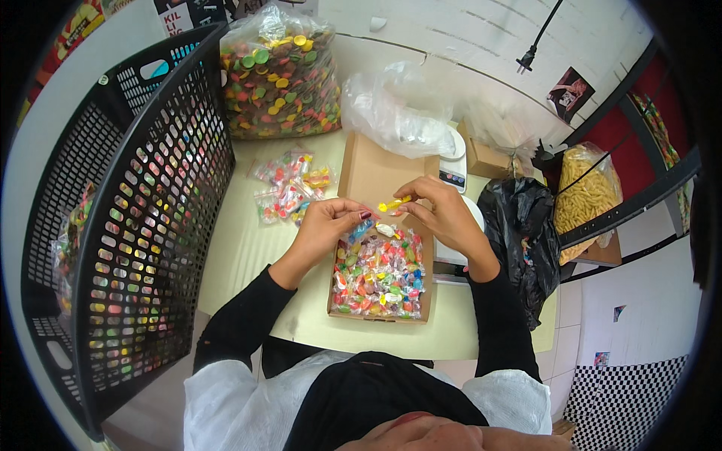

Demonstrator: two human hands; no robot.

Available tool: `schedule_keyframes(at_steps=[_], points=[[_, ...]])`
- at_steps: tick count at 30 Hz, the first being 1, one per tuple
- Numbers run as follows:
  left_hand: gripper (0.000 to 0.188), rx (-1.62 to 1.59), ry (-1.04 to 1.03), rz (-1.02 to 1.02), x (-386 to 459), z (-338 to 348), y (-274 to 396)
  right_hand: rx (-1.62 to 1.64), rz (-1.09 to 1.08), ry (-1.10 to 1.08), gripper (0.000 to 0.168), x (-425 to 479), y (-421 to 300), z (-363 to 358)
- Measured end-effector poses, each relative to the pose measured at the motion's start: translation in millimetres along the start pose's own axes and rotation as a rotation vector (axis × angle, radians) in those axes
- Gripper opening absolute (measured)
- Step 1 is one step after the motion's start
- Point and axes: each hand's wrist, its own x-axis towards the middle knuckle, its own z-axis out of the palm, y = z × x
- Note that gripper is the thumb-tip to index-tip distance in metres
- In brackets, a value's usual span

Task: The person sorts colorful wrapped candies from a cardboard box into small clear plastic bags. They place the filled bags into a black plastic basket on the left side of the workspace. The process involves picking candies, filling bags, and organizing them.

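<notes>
My left hand [331,226] pinches the edge of a small clear plastic bag [361,230] that has a blue-wrapped candy in it. Between the thumb and fingers of my right hand [437,211] is a yellow-wrapped candy [393,204], close to the bag's top. Both hands are over an open cardboard box [389,163] whose lid is folded back. Many wrapped candies [378,270] in mixed colours fill its tray. To the left of the box, several filled small candy bags [290,186] lie in a loose pile on the pale table.
A tall black plastic basket [152,214] of bagged sweets stands on my left. Behind are a big bag of coloured snacks [282,84], a crumpled clear bag [397,113] and a white digital scale [454,163]. A black plastic bag [516,237] sits at the right, beside bagged yellow snacks [586,191].
</notes>
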Motion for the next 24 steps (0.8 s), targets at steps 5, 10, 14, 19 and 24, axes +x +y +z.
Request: schedule_keyframes(at_steps=[5,10,14,19,24], points=[[0.017,-0.02,-0.017,0.007,0,1,1,0.004,-0.059,0.026,0.016,0,-9,-6],[0.018,-0.035,0.007,-0.043,-1,1,-2,0.009,-0.11,0.0,0.016,0,-11,-7],[0.018,-0.069,0.01,-0.087,-2,3,2,0.007,-0.131,-0.008,0.017,1,-11,-6],[0.02,-0.125,-0.053,-0.103,-2,4,-4,0.108,-0.101,-0.024,0.017,0,-12,5],[0.02,-0.1,-0.083,-0.124,-4,4,-1,0.129,-0.124,-0.092,0.014,0,-9,8]])
